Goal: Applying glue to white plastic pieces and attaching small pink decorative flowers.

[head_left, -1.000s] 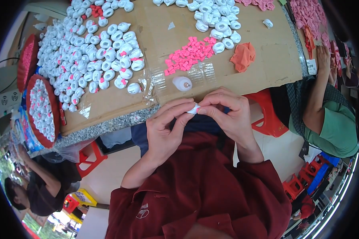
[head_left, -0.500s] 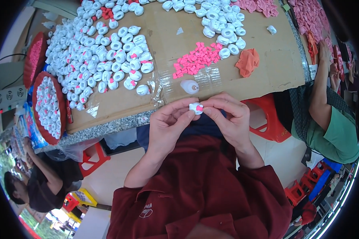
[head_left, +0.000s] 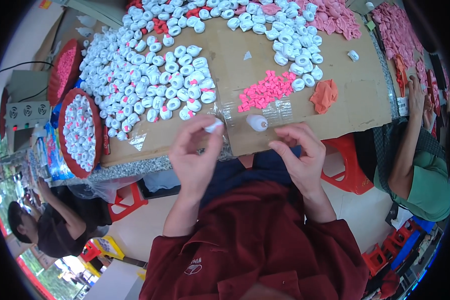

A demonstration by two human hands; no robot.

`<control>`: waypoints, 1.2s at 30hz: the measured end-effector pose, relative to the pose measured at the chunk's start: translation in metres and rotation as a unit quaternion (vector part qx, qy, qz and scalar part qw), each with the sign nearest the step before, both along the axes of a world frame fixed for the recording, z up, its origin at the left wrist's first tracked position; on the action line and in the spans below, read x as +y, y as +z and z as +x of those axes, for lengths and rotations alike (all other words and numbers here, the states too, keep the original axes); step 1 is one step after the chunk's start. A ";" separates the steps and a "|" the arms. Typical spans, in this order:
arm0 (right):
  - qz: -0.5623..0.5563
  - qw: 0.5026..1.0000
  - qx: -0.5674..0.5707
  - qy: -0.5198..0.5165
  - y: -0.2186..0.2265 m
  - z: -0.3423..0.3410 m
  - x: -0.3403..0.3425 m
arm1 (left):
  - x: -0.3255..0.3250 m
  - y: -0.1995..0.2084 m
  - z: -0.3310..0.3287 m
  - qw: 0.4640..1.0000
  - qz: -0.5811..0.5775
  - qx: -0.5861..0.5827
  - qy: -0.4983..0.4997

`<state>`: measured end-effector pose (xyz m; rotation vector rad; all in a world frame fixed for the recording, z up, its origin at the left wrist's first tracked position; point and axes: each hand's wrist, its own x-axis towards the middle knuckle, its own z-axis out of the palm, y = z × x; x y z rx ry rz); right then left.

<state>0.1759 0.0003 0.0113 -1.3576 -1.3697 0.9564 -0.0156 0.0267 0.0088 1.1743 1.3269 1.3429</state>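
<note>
My left hand (head_left: 192, 157) pinches a small white rounded toy head (head_left: 213, 125) between thumb and fingers, above the cardboard near the table edge. My right hand (head_left: 305, 157) is raised to its right, thumb and fingers apart, with nothing visible between them. Just beyond and between my hands lies a small whitish squeeze bottle (head_left: 256, 122). Behind it is a loose heap of tiny pink bows (head_left: 266, 91). Many similar white toy heads (head_left: 150, 82), some with pink bows attached, spread over the left of the table.
Cardboard (head_left: 345, 112) covers the stone-edged table. A crumpled orange cloth (head_left: 325, 96) lies right of the bows. At the left edge stands a red tray (head_left: 63, 131) of white heads. Pink pieces (head_left: 335, 19) lie far right. Co-workers sit on both sides; a red stool (head_left: 349, 167) stands right.
My hands have parted. The left has carried the white toy head leftward and forward toward the other heads; the right has let go of it and opened.
</note>
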 end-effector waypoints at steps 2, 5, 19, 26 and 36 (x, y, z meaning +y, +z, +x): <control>0.036 0.996 -0.082 -0.026 0.001 -0.006 0.009 | 0.022 -0.006 -0.018 0.993 0.059 0.084 0.056; 0.074 0.991 -0.110 -0.022 0.002 -0.018 0.022 | 0.040 0.001 -0.031 0.925 0.138 0.347 0.073; 0.126 0.983 -0.131 -0.002 -0.014 -0.022 0.029 | 0.068 -0.003 -0.025 0.744 0.204 0.634 -0.061; 0.129 0.988 -0.086 -0.004 -0.014 -0.014 0.026 | 0.080 0.011 -0.025 0.735 0.221 0.636 -0.080; 0.096 0.995 -0.018 -0.024 -0.009 0.008 0.013 | 0.132 0.013 0.086 0.874 0.266 0.332 -0.236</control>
